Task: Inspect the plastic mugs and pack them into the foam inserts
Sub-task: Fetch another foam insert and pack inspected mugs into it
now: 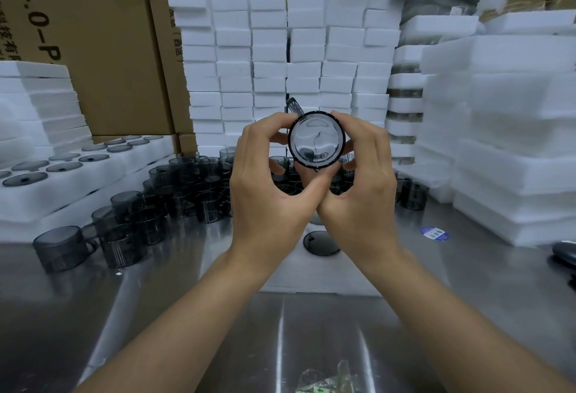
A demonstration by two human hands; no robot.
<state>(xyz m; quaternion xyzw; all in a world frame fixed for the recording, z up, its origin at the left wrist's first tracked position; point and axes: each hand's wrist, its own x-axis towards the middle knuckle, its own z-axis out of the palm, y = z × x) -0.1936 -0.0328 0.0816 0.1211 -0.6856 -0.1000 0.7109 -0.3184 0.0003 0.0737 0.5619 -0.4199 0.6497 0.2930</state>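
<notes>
With the left hand (265, 196) and right hand (358, 196) pinching one mug (316, 140) in curled fingers (364, 134) for inspection, the foam insert (311, 277) below the fingers holds only one packed mug (321, 241), and many loose mugs (187, 187) beyond them remain on the counter (311, 336).

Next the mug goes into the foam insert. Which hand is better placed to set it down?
Right hand, probably: it wraps the mug over the foam insert, while the left hand sits nearer the loose mugs for the next pick. Close call.
</notes>
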